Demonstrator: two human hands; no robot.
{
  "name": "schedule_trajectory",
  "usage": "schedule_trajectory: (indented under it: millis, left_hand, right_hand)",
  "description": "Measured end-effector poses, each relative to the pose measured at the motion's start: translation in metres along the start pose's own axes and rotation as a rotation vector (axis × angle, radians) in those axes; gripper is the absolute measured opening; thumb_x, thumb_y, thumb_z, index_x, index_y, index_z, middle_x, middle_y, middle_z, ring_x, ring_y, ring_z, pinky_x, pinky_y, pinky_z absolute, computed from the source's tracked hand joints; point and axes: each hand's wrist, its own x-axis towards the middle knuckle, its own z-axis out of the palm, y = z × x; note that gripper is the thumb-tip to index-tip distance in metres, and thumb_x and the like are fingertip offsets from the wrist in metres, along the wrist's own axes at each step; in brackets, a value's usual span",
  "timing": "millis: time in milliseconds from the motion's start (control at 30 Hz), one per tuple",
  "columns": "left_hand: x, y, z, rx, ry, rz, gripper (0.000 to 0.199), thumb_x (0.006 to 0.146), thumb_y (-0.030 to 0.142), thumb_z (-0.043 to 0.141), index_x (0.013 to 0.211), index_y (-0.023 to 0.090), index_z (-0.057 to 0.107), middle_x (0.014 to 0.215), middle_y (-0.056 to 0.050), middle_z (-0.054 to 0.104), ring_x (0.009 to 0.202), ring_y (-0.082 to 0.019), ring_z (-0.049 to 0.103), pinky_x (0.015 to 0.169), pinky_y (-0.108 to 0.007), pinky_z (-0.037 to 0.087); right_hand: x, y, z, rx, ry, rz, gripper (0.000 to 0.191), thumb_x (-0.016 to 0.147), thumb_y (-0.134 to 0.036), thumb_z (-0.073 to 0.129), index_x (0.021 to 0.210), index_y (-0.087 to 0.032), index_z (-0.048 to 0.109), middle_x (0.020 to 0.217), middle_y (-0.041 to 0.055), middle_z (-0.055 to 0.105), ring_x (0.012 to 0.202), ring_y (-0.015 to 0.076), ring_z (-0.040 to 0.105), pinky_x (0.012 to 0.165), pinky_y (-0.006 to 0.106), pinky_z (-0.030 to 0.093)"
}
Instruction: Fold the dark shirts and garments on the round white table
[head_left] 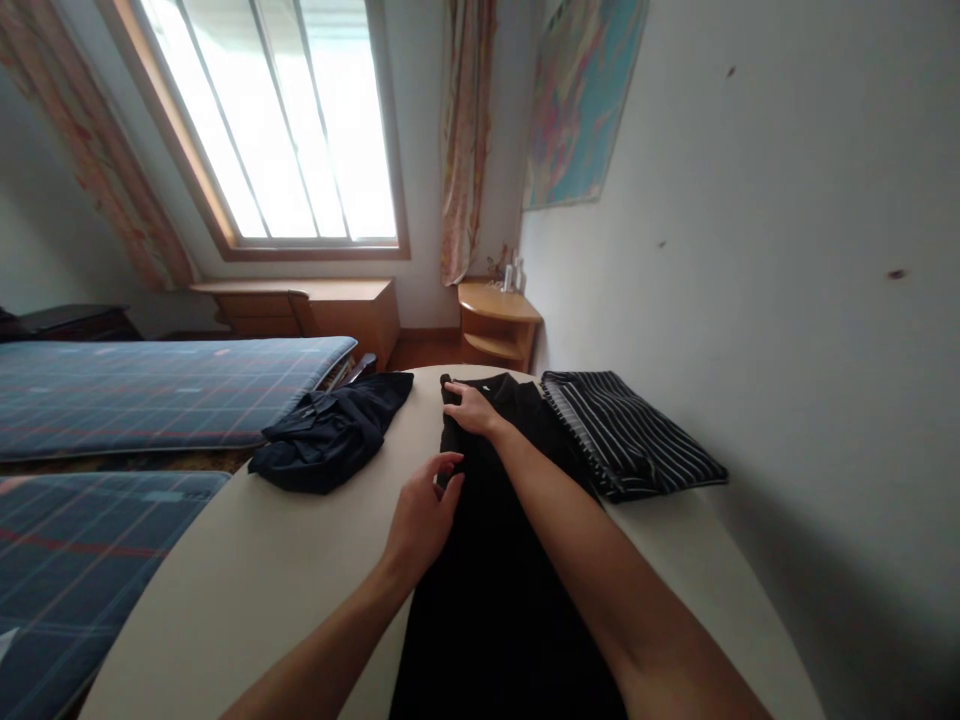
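Observation:
Long black trousers (499, 560) lie lengthwise down the middle of the pale round table (300, 590), running toward me. At their far left corner, my right hand (474, 408) is closed on the edge near the waist end; a small white mark shows just beyond it. My left hand (426, 508) hovers by the left edge of the trousers, thumb and fingers apart with a gap between them. Whether its fingertips touch the cloth I cannot tell. My right forearm crosses above the black cloth and hides part of it.
A crumpled dark navy garment (330, 432) lies on the table's left side. To the right, a folded black-and-white striped cloth (630, 435) sits near the wall. Plaid-covered beds (165, 395) stand at left. Beyond the table are a wooden corner shelf (499, 300) and a desk (349, 292).

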Motion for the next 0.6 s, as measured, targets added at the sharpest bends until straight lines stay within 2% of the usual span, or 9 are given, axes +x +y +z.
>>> schedule_trajectory:
  millis: [200,267,367,433,467,533,600]
  left_hand:
    - [0.007,0.019,0.042,-0.053,-0.025,-0.014,0.021,0.088,0.022,0.059,0.108,0.018,0.066,0.099,-0.005,0.07,0.059,-0.011,0.06,0.062,-0.024,0.049]
    - [0.007,0.019,0.055,-0.065,-0.073,-0.044,0.021,0.088,0.02,0.059,0.109,0.018,0.064,0.1,-0.005,0.071,0.061,-0.011,0.062,0.063,-0.025,0.051]
    - [0.001,0.013,0.067,-0.023,-0.166,-0.011,0.022,0.09,0.017,0.056,0.112,0.018,0.062,0.105,-0.006,0.071,0.069,-0.014,0.067,0.07,-0.029,0.055]
    - [-0.007,0.006,0.069,0.12,-0.165,0.127,0.026,0.091,0.015,0.053,0.115,0.017,0.063,0.117,-0.009,0.068,0.096,-0.02,0.069,0.091,-0.036,0.054]
    - [-0.012,0.002,0.068,0.216,-0.153,0.204,0.03,0.092,0.015,0.052,0.119,0.017,0.063,0.127,-0.011,0.065,0.114,-0.023,0.064,0.102,-0.039,0.049]
    - [-0.022,-0.006,0.065,0.397,-0.159,0.298,0.041,0.093,0.019,0.052,0.134,0.017,0.057,0.149,-0.014,0.049,0.14,-0.029,0.043,0.116,-0.047,0.036]
    - [-0.03,-0.012,0.06,0.528,-0.222,0.317,0.052,0.096,0.029,0.052,0.147,0.018,0.046,0.16,-0.014,0.034,0.149,-0.033,0.028,0.119,-0.052,0.029]
  right_hand:
    - [-0.014,0.024,-0.032,0.0,-0.027,0.05,0.057,0.082,-0.01,0.06,0.139,-0.012,0.058,0.147,0.013,0.054,0.138,0.0204,0.047,0.117,0.034,0.033]
    - [-0.02,0.03,-0.037,-0.003,-0.032,0.08,0.057,0.083,-0.012,0.061,0.14,-0.012,0.056,0.15,0.0153,0.049,0.135,0.0221,0.051,0.115,0.037,0.037]
    - [-0.031,0.038,-0.039,0.0,-0.043,0.122,0.059,0.083,-0.012,0.061,0.142,-0.013,0.054,0.156,0.0197,0.039,0.111,0.0206,0.067,0.102,0.037,0.05]
    - [-0.041,0.041,-0.04,0.001,-0.044,0.126,0.056,0.085,-0.008,0.059,0.14,-0.014,0.056,0.158,0.0206,0.035,0.095,0.0152,0.071,0.096,0.034,0.053]
    - [-0.046,0.041,-0.042,0.002,-0.041,0.123,0.053,0.085,-0.007,0.057,0.137,-0.014,0.058,0.158,0.0199,0.034,0.093,0.0135,0.07,0.095,0.032,0.053]
    - [-0.059,0.042,-0.046,-0.013,-0.03,0.099,0.046,0.085,-0.005,0.056,0.131,-0.013,0.063,0.156,0.0178,0.039,0.096,0.0129,0.069,0.096,0.03,0.052]
    - [-0.076,0.041,-0.053,-0.07,-0.03,0.036,0.039,0.086,-0.008,0.058,0.124,-0.013,0.067,0.146,0.015,0.053,0.104,0.0153,0.067,0.1,0.03,0.049]
